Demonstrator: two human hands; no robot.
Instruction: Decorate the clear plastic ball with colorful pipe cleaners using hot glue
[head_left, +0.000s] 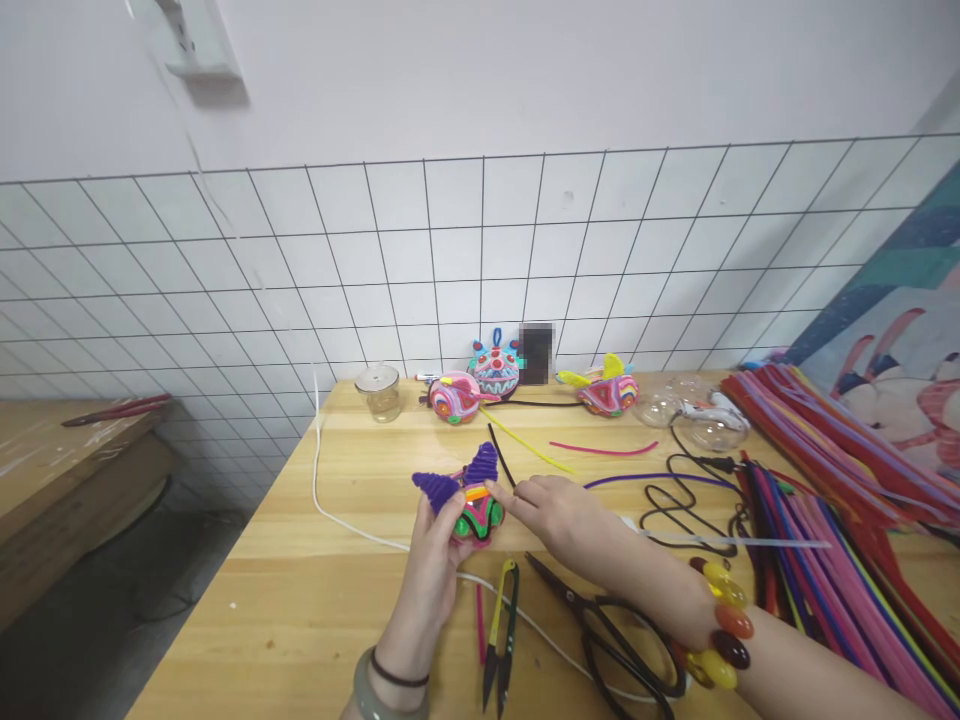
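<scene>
A small round ornament of coiled pipe cleaners (478, 520), with two purple ears and a green, pink, black and orange front, is held upright over the table. My left hand (435, 555) is closed round its left side and underside, thumb in front. My right hand (559, 515) reaches in from the right, its index fingertip on the orange strip and the other fingers curled. Its thumb is hidden. Below the ornament lie yellow-and-green thread snips (501, 630) and large black scissors (600, 620), near a short pink pipe cleaner (481, 625).
Finished pipe-cleaner ornaments (495, 370) stand along the tiled wall, with a glass jar (379, 392) at left. Clear plastic balls (716, 425), a black cable (675, 495) and bundles of pipe cleaners (825, 580) lie at right. A white cable (352, 527) crosses the table.
</scene>
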